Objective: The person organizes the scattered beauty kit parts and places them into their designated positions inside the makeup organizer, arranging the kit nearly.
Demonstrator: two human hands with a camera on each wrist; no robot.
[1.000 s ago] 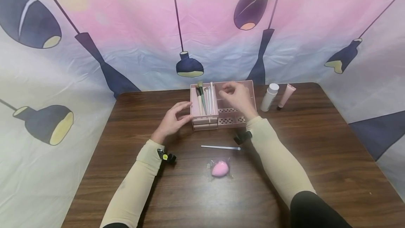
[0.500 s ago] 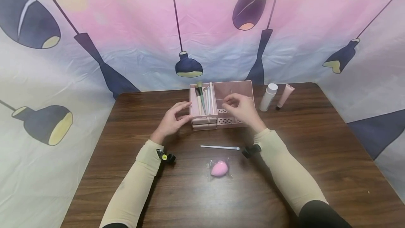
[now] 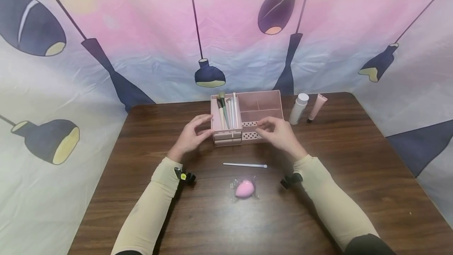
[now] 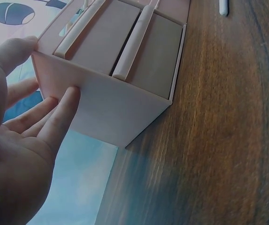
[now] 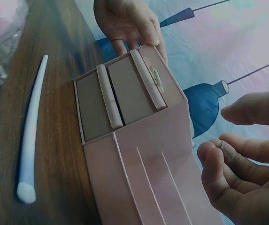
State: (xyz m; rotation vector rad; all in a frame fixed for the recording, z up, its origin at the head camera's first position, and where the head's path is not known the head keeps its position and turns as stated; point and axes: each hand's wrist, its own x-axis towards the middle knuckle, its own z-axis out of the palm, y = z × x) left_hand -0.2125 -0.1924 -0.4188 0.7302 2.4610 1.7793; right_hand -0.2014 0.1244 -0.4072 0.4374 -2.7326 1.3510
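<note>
A pink makeup organizer (image 3: 260,103) stands near the back of the table, with two drawers on its left side. Several makeup brushes (image 3: 231,111) lie in its upper left tray. The fingertips of my left hand (image 3: 191,135) touch the organizer's left wall; the left wrist view shows those fingers mostly straight, with the thumb at the front edge. My right hand (image 3: 283,137) hovers in front of the organizer's right half, fingers loosely bent and nothing between them. A white-handled makeup brush (image 3: 245,165) lies on the table. Nearer me is a pink makeup sponge (image 3: 245,189) in clear wrapping.
Right of the organizer stand a white bottle (image 3: 299,109) and a pink tube (image 3: 317,108) with a dark cap. The brown wooden table (image 3: 170,219) ends at a hanging cloth (image 3: 159,50) printed with lamps.
My right hand has drawn back from over the organizer's right compartments, toward me and slightly right. My left hand stays at the organizer's side. The loose brush and sponge lie where they were.
</note>
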